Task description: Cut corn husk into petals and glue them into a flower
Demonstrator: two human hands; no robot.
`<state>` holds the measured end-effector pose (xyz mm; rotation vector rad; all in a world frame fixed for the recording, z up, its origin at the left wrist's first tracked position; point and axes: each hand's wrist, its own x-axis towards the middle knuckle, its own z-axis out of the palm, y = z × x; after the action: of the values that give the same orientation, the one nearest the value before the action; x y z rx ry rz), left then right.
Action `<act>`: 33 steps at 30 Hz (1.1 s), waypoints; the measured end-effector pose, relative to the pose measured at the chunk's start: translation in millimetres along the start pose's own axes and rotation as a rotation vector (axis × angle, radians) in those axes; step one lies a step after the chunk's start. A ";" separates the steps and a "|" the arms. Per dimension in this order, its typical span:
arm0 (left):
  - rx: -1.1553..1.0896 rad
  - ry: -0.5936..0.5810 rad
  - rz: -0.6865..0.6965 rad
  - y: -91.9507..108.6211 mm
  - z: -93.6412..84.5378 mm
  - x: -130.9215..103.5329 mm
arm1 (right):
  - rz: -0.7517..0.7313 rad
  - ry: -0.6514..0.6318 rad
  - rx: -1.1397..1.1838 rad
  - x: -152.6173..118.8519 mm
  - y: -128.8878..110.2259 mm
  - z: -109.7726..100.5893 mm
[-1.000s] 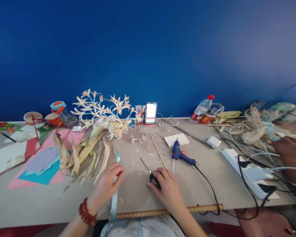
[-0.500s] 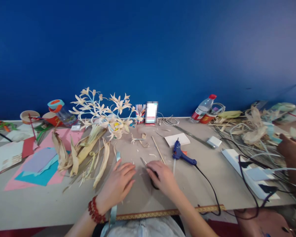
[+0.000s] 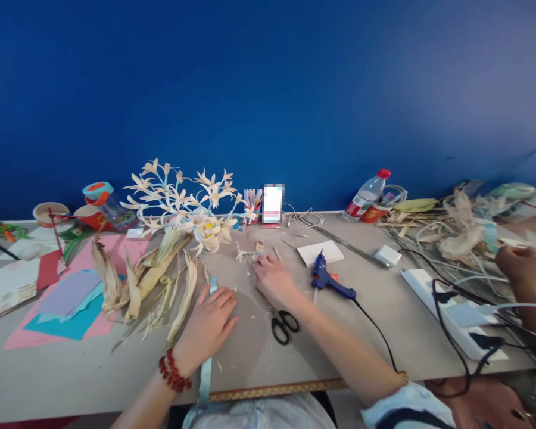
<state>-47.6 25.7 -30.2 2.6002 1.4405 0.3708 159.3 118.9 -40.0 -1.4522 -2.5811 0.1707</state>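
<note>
My left hand (image 3: 212,319) lies palm down on the table, fingers stretched out, over a light-blue strip (image 3: 205,381) that runs under it to the table's front edge. My right hand (image 3: 274,280) reaches forward with its fingers bent down and together at a curled strip of dried husk (image 3: 259,245); whatever is under the fingertips is hidden. Black-handled scissors (image 3: 284,326) lie free on the table below my right wrist, their blades partly covered. A small husk flower (image 3: 242,253) lies just left of my right fingertips. A thin stick (image 3: 277,254) is partly behind that hand.
Husk flowers on blue stems (image 3: 183,199) and loose corn husks (image 3: 145,274) stand left. Right are a blue glue gun (image 3: 328,280) with its cord, a white card (image 3: 320,252), a power strip (image 3: 451,313) and a bottle (image 3: 366,196). Another person's hand (image 3: 522,265) works at far right.
My right hand has let go of the scissors, leaving them on the table, and has moved forward to the curled husk strip. My left hand has shifted slightly left.
</note>
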 end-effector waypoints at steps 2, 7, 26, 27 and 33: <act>-0.003 0.021 -0.019 -6.5 -1.5 -3.1 | -0.055 -0.031 -0.003 -4.7 -13.5 2.0; -0.007 0.052 -0.044 -20.1 -1.9 -4.5 | -0.128 -0.059 0.017 -16.4 -23.1 -5.0; 0.082 0.018 -0.005 3.0 9.0 41.8 | -0.156 -0.032 0.002 -21.1 -23.9 -7.2; 0.066 0.023 -0.002 3.6 4.8 38.4 | -0.165 -0.025 0.019 -26.4 -25.8 -10.8; -0.154 0.063 -0.025 -11.6 -36.1 -13.3 | -0.211 0.081 0.390 -65.6 -25.6 -25.4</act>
<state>-74.0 20.8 -0.3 2.4669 1.4028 0.5420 176.6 49.9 -16.7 -1.0235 -2.4369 0.5389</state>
